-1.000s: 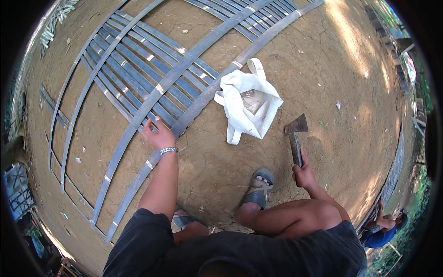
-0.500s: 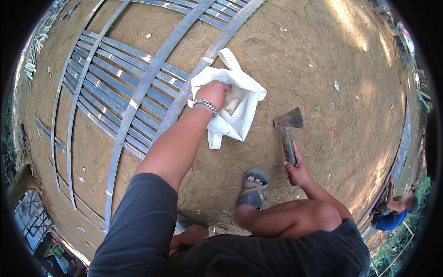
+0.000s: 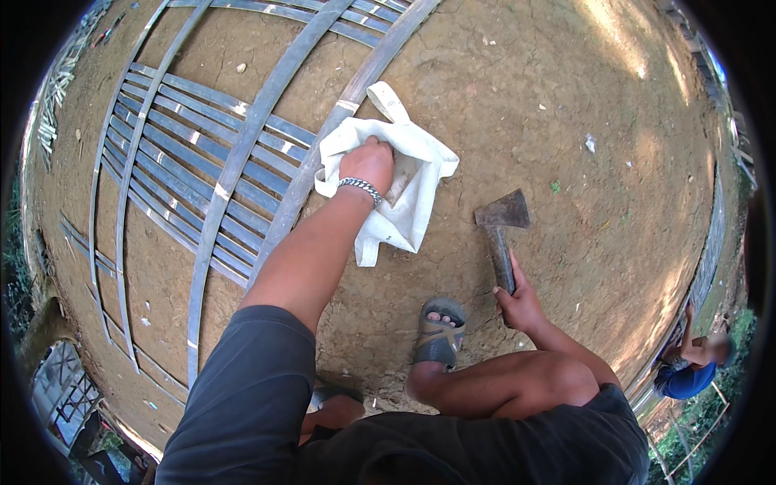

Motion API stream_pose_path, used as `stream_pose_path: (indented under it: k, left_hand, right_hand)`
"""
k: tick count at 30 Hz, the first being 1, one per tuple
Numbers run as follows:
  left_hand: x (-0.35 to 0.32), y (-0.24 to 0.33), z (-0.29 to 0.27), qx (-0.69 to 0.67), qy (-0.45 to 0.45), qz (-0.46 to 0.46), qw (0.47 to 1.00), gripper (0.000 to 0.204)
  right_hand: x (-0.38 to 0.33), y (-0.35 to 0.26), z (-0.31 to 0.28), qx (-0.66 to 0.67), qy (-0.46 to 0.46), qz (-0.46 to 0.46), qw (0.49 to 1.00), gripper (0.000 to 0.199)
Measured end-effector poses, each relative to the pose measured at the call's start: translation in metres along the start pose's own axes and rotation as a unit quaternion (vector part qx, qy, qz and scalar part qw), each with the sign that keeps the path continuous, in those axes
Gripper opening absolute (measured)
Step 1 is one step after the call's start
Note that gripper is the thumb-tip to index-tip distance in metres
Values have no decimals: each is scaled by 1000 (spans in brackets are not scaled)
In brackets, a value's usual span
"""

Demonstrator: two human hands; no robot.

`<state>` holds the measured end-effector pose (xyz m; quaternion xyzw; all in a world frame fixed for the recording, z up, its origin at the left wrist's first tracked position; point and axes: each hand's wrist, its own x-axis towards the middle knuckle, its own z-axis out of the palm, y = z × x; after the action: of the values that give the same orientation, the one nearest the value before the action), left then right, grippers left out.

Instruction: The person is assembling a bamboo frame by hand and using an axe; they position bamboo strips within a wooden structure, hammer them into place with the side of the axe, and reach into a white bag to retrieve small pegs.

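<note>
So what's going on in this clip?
A person crouches on bare dirt ground. The left hand reaches into a white cloth bag lying beside a lattice of woven bamboo strips. The right hand grips the handle of a hatchet whose head rests on the ground. Another person sits at the far right edge.
</note>
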<state>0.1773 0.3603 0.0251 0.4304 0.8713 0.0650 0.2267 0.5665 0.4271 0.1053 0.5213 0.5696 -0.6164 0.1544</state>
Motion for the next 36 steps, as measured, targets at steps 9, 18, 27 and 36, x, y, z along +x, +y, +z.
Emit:
stream_pose_path:
  k: [9, 18, 27, 36]
  left_hand:
    - [-1, -12, -5, -142, -21, -6, 990, 17]
    - [-24, -12, -19, -460, -43, -117, 879, 19]
    - [-36, -8, -11, -347, 45, -65, 935, 15]
    - [-60, 1, -25, -275, 41, 18, 960, 28]
  right_hand:
    - [0, 2, 1, 12, -3, -17, 1000, 92]
    - [-2, 2, 7, 26, 9, -22, 999, 92]
    - [2, 6, 12, 59, 23, -40, 997, 91]
    - [-4, 0, 29, 22, 31, -49, 998, 89]
